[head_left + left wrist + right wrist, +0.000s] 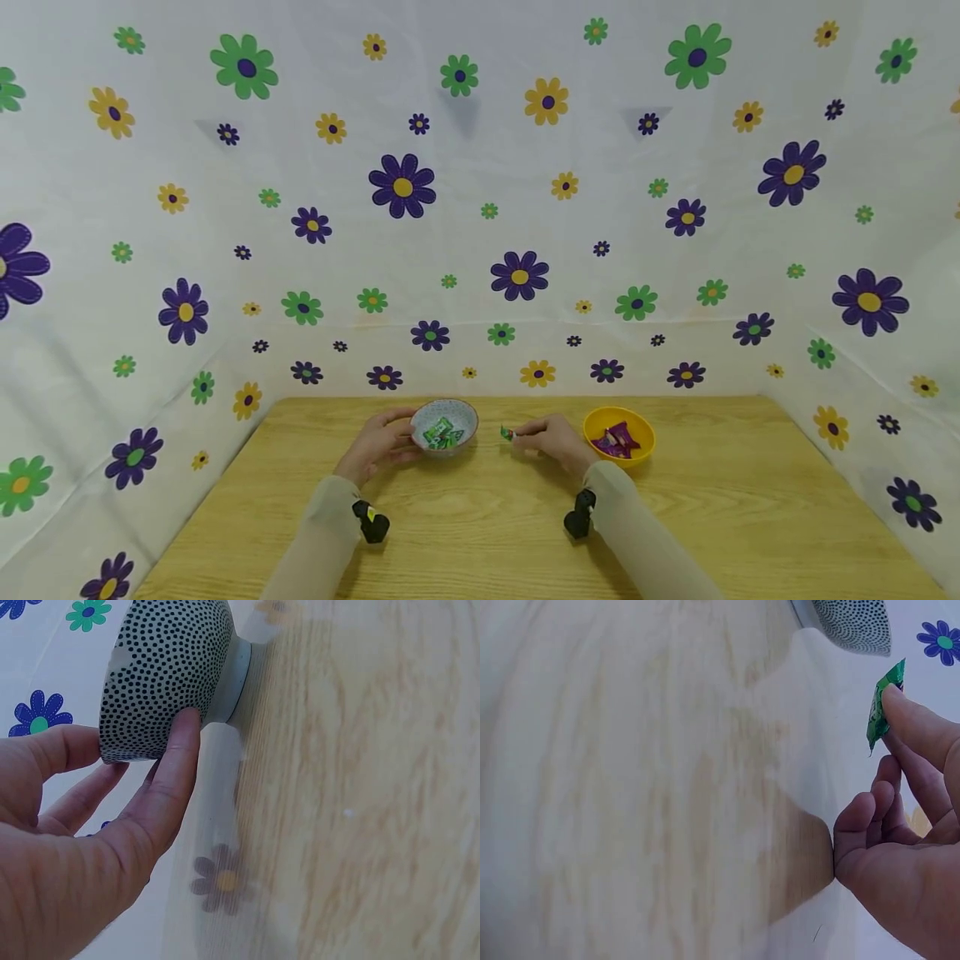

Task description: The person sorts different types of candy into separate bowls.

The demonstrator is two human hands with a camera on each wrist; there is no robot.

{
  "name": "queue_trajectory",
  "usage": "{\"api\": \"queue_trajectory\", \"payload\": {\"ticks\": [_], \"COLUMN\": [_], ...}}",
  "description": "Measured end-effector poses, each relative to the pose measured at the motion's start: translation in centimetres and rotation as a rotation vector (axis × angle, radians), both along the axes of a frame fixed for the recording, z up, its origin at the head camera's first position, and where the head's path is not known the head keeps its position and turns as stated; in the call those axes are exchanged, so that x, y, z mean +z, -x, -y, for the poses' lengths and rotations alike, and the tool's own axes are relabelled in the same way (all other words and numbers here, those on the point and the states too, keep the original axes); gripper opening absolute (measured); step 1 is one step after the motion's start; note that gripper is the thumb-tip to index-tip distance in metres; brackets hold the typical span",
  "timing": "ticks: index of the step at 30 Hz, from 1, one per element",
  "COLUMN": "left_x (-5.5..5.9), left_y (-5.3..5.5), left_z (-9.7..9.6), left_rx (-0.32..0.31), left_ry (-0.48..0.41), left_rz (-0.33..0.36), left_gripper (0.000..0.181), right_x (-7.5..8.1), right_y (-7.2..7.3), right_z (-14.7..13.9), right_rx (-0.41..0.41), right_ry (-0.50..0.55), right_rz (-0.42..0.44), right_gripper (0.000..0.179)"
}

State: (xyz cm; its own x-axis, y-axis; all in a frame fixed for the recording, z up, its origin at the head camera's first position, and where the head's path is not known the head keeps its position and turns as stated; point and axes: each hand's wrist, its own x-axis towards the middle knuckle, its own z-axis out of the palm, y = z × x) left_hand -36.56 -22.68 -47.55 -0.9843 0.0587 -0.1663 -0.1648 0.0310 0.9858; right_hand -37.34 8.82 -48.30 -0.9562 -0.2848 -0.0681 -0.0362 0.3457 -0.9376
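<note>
A speckled bowl [444, 427] with a reddish-brown rim stands at the back of the table, several green-wrapped candies [442, 434] lying inside. My left hand [380, 443] holds this bowl from its left side; in the left wrist view the thumb [184, 742] lies along the dotted outer wall and other fingers meet the rim. Between thumb and fingertips, my right hand [557, 442] pinches one green-wrapped candy [885, 705], between the two bowls. In the right wrist view the other fingers of that hand are curled in. The speckled bowl's base is hidden in the head view.
Right of my right hand stands a yellow bowl [648, 430] holding several purple-wrapped candies [618, 441]. The wooden table [480, 525] ends at the back and sides against a white flower-print sheet [480, 225]. A black wrist device [371, 522] sits on each sleeve.
</note>
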Motion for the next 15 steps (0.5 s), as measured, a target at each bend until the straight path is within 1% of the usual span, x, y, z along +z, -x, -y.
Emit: {"api": "queue_trajectory", "payload": {"ticks": [5, 10, 12, 15], "left_x": [0.3, 0.3, 0.1, -0.1], "left_y": [-0.1, 0.1, 0.1, 0.1], "left_z": [0.0, 0.1, 0.0, 0.1], "left_rx": [-0.019, -0.023, -0.026, -0.022], "left_ry": [-0.008, -0.024, -0.014, -0.005], "left_rz": [-0.003, -0.007, -0.013, -0.009], "left_gripper": [0.038, 0.038, 0.037, 0.037], "right_x": [0.2, 0.5, 0.6, 0.8], "right_y": [0.3, 0.3, 0.2, 0.0], "right_z": [0.4, 0.8, 1.0, 1.5], "right_rx": [-0.018, -0.075, -0.092, -0.095], "right_ry": [0.037, 0.098, 0.098, 0.082], "right_rz": [0.03, 0.07, 0.071, 0.07], "right_gripper": [0.028, 0.03, 0.031, 0.032]}}
